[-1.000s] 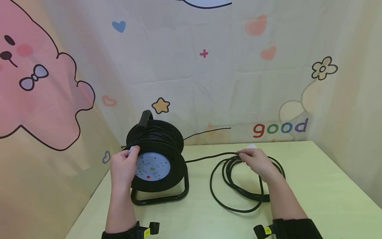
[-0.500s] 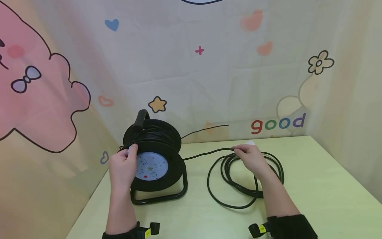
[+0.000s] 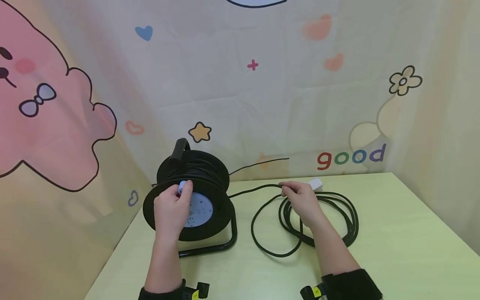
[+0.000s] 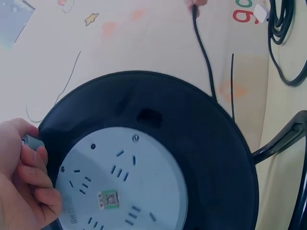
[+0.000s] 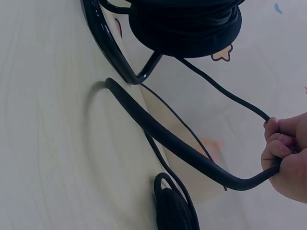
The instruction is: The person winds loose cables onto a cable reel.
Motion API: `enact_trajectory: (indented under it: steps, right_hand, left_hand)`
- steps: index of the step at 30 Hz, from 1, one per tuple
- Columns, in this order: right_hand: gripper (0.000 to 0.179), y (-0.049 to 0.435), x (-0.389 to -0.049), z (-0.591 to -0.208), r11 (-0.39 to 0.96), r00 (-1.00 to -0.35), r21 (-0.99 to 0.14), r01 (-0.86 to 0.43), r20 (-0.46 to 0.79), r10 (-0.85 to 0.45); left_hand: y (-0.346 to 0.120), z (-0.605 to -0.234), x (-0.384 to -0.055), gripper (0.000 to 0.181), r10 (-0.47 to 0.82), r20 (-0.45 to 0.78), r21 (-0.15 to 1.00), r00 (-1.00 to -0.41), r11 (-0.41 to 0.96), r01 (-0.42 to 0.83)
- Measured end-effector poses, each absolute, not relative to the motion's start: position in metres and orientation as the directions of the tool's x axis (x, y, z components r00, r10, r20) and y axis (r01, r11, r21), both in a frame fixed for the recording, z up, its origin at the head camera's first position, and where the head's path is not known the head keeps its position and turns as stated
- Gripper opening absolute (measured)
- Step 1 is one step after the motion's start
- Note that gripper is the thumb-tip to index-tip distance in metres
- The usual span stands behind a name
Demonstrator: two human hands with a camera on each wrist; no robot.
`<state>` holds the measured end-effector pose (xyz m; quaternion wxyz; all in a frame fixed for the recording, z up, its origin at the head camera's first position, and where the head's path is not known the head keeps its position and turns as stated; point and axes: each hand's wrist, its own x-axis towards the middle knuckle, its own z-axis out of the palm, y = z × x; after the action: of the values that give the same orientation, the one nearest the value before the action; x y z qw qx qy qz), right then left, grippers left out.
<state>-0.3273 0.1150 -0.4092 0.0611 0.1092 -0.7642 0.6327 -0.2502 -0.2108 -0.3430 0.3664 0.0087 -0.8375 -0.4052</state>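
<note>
A black cable reel (image 3: 221,208) with a pale blue socket panel (image 4: 165,177) stands on its tube frame at the left of the table. My left hand (image 3: 170,208) grips a small blue-grey crank knob (image 3: 181,186) on the reel's front disc, near the upper edge of the panel. Black cable (image 3: 255,189) runs from the drum to my right hand (image 3: 300,200), which pinches it between thumb and fingers above the table. In the right wrist view the cable (image 5: 163,136) leaves the hand's other side in a wide drooping loop. Cable turns (image 5: 187,17) are wound around the drum.
Loose cable lies in a coil (image 3: 352,227) on the pale table (image 3: 262,279) at the right. Behind my right hand is a white plug (image 3: 315,183). The reel's carrying handle (image 3: 180,150) rises at its top. A printed cloth backdrop (image 3: 232,96) borders the table's far side.
My left hand has carried the crank knob to the right across the reel's face. My right hand has moved left toward the reel with the cable, drawing the loose loop left and uncovering the plug.
</note>
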Motion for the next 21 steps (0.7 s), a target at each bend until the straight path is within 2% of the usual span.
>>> enact_trajectory:
  steps: [10, 14, 21]
  right_hand:
    - [0.024, 0.089, -0.330, -0.412, 0.058, -0.961, -0.966, -0.252, 0.242, -0.135]
    - [0.025, 0.078, -0.330, -0.414, 0.042, -0.962, -0.972, -0.233, 0.224, -0.156]
    - [0.025, 0.057, -0.330, -0.418, 0.064, -0.958, -0.976, -0.206, 0.188, -0.217]
  left_hand:
    - [-0.192, -0.347, -0.252, 0.055, -0.212, 0.602, 0.664, -0.770, 0.668, 0.335]
    - [-0.184, -0.350, -0.254, 0.055, -0.146, 0.562, 0.666, -0.814, 0.664, 0.340]
    - [-0.168, -0.358, -0.258, 0.054, -0.032, 0.456, 0.600, -0.889, 0.749, 0.281]
